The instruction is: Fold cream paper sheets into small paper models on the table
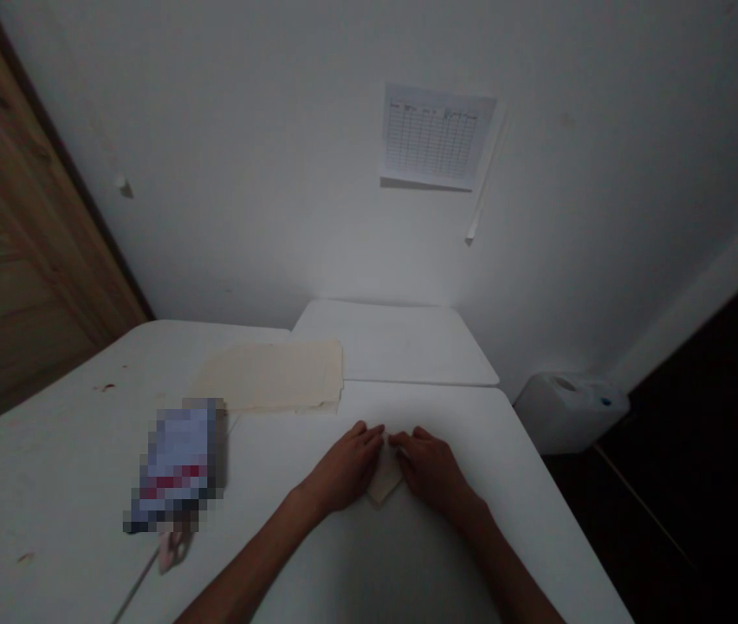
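Observation:
On the white table, a small piece of beige paper (383, 487) lies between my hands, with a pointed corner toward me. My left hand (351, 466) presses on its left side, fingers bent and closed on the paper. From the right, my right hand (435, 472) grips the other edge, its fingers curled and drawn together near the top. The fingertips of both hands almost meet there. Much of the paper is covered by the fingers, so its full shape cannot be made out.
A stack of beige paper sheets (284, 375) lies behind my left hand. Left of it sits a pixelated bluish object (178, 459) with a pink loop (171, 548). A white board (398, 342) lies against the wall; a white plastic container (567, 412) stands beyond the table's right edge.

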Tool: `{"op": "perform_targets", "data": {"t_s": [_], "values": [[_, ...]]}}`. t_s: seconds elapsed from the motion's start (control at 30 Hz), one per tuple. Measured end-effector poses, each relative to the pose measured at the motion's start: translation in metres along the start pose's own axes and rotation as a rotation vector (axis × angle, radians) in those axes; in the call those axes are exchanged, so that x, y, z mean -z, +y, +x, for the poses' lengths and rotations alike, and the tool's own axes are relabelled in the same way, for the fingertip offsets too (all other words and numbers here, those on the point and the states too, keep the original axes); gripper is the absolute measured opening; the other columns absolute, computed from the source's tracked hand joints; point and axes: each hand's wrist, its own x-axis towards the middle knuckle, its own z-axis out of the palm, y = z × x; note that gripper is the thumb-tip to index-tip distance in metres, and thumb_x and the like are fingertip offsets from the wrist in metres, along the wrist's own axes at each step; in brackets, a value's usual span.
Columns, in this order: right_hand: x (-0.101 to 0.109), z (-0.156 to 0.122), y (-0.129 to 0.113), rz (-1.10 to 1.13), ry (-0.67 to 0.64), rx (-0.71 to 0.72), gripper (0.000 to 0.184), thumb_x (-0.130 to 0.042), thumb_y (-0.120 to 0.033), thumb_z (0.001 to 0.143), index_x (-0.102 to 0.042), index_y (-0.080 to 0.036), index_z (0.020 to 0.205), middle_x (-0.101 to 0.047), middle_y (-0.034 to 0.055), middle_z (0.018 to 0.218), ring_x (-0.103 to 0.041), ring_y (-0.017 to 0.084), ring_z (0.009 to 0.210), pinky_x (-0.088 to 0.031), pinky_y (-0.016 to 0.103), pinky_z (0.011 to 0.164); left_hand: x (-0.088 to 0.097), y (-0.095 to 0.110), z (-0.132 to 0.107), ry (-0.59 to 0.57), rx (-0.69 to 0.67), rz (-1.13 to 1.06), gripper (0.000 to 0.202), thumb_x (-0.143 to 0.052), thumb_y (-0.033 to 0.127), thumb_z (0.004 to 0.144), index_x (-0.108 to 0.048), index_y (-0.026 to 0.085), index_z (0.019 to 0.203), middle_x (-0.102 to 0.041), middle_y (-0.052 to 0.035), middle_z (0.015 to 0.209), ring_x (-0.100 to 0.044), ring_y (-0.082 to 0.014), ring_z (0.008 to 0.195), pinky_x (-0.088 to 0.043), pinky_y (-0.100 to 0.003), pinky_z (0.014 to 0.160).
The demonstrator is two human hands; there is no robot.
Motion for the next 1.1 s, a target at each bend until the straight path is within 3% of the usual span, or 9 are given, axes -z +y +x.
{"op": "perform_targets", "data": {"t_s": [0.33, 0.77, 1.1], "values": [[0.010, -0.021, 0.009, -0.081, -0.014, -0.027, 0.023, -0.049, -0.021, 0.092, -0.064, -0.026, 0.108, -0.064, 0.0032, 0.082, -0.060, 0.016, 0.074, -0.041, 0.023, 0.068, 0.002, 0.003, -0.001, 0.029, 0.009, -0.015, 0.019, -0.045, 0.014, 0.089, -0.060, 0.016, 0.100, -0.056, -0.0107, 0.130, -0.050, -0.0256, 0.103, -0.045, -0.044, 0.093], [0.008, -0.043, 0.016, -0.126, -0.008, 0.034, 0.026, -0.044, -0.018, 0.092, -0.065, -0.023, 0.107, -0.065, 0.0043, 0.076, -0.059, 0.018, 0.074, -0.040, 0.025, 0.064, 0.005, 0.005, 0.000, 0.013, 0.016, -0.016, 0.016, -0.046, 0.014, 0.090, -0.060, 0.017, 0.095, -0.056, -0.0103, 0.129, -0.050, -0.0251, 0.099, -0.045, -0.043, 0.091], [0.002, -0.040, 0.026, 0.180, 0.208, -0.138, 0.018, -0.049, -0.022, 0.089, -0.065, -0.022, 0.098, -0.068, 0.0042, 0.088, -0.061, 0.017, 0.074, -0.046, 0.028, 0.073, 0.014, 0.010, -0.003, 0.045, 0.039, -0.100, 0.020, -0.044, 0.026, 0.095, -0.060, 0.016, 0.101, -0.057, -0.0122, 0.127, -0.050, -0.0247, 0.104, -0.043, -0.043, 0.094]]}}
